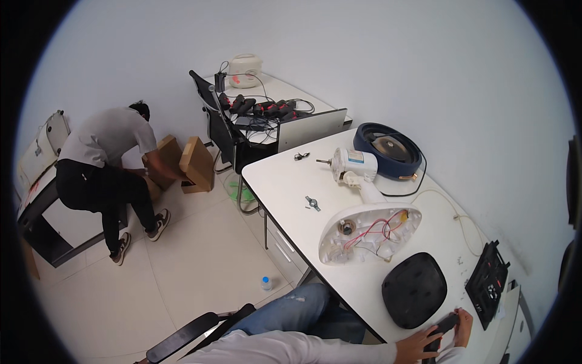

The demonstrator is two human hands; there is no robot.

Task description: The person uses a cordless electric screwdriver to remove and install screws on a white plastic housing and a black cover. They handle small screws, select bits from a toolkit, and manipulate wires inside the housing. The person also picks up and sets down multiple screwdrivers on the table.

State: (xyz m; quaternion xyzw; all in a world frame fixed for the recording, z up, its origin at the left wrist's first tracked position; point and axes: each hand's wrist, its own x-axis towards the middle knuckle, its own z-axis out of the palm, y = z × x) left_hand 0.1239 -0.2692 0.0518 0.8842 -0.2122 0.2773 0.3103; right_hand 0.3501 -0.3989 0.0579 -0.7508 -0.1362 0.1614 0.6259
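Hands around dark phone

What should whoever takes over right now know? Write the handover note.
Left hand and right hand together hold a small dark device at the table's near edge. The fan lies on its side, base open, red and white wires exposed. Its black oval cover is off and lies beside the hands. Small loose parts lie mid-table. Base not yet closed.

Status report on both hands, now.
Left hand and right hand both gripping a small dark device at the table edge. Black oval cover just beyond, not touching. Nothing blocking.
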